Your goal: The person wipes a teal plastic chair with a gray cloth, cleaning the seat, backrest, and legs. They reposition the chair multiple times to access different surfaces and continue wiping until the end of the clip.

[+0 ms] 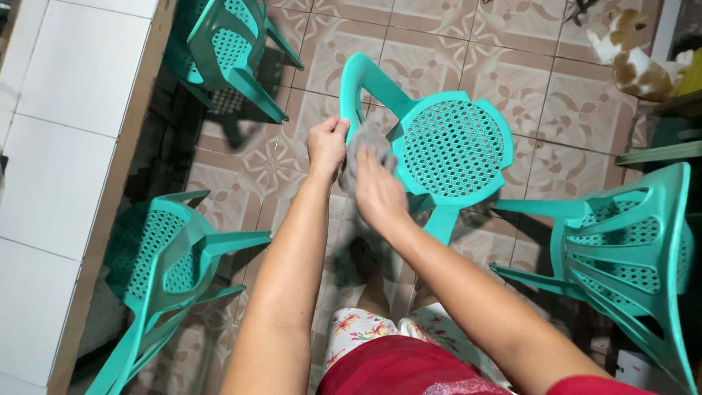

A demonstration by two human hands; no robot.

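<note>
Turquoise moulded-plastic chair (446,150), perforated round seat facing the camera, lies tipped on the floor directly ahead of the person; its armrest is where both hands meet.

Floor (512,80): square ceramic tiles, beige with a pale floral pattern, matt finish. Far left of the grip runs a white tiled counter (58,146) with a brown edge strip.

Left of the grip, low: a second turquoise plastic chair (164,256), slatted back, tipped on its side. Above it, well apart from the hands: a third turquoise chair (227,44), same mesh pattern.

Left hand (327,145): clenched around the curved arm of the central chair. Right hand (376,190): pressing a crumpled grey cloth (363,146) against the same arm, just beside the left hand; fingers closed over the fabric.

Right of the grip: a fourth turquoise chair (629,252), ribbed back, near the frame edge. Upper right, well apart: a white-and-tan cat (636,58) on the tiles.
</note>
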